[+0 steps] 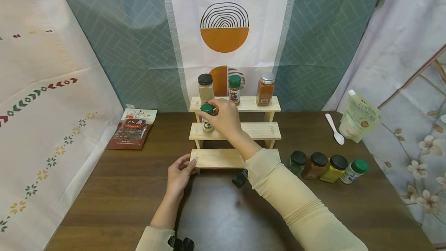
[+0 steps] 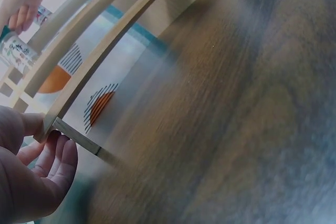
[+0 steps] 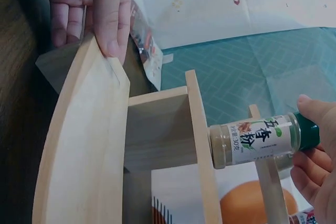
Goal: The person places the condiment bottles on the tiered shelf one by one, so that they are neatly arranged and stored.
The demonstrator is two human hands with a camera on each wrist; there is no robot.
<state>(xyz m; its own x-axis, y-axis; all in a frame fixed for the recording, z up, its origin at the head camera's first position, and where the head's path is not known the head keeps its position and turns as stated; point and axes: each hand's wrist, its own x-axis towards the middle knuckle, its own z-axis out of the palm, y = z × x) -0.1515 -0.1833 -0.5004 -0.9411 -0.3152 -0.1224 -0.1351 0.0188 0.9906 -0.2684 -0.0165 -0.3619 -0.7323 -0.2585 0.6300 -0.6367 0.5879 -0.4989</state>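
My right hand pinches the green cap of a small spice jar between thumb and fingers. The jar, with a white label and tan powder, stands upright at the left end of the middle step of a three-step wooden rack. My left hand grips the left end of the bottom step, thumb on top and fingers beneath, as the left wrist view also shows. On the top step stand a black-capped jar, a green-capped jar and a silver-capped jar.
Right of the rack, several capped jars stand in a row on the brown table. Behind them lie a white spoon and a spouted pouch. A red-brown spice packet lies at the left. Cloth curtains close off the back and sides.
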